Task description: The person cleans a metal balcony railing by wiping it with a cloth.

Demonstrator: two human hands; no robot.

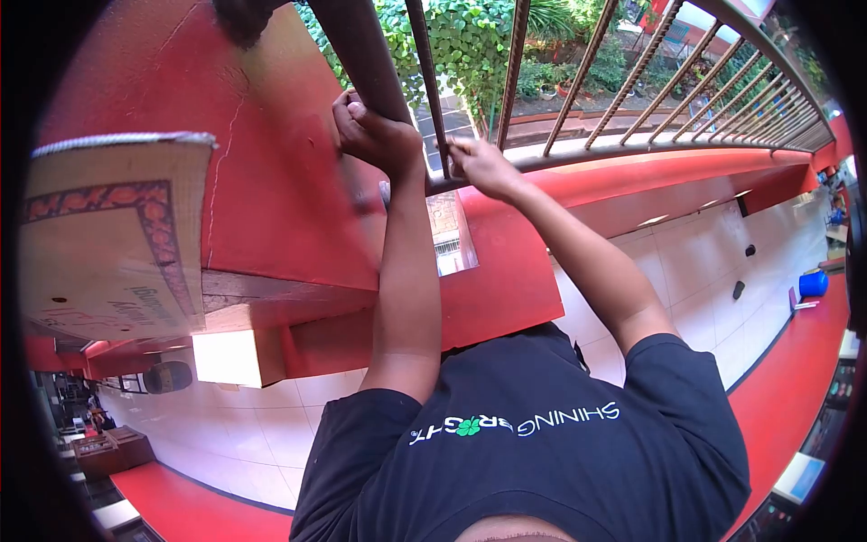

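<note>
My left hand (379,135) is closed beside the lower part of a thick dark post (366,54), its fingers curled and the thumb on top. Anything inside that fist is hidden. To the right, my right hand (483,169) has its fingertips pressed together at a thin dark upright bar (429,72), low down near the bottom rail (578,156). The fingers look slightly blurred. Both forearms reach up from the sleeves of a black shirt (542,434).
A red wall or ledge (289,199) stands at the left, with a patterned cardboard box (117,235) by it. More ribbed bars (632,72) curve off to the right, with plants (461,45) beyond. Pale floor tiles (695,262) and a blue bucket (813,285) lie below.
</note>
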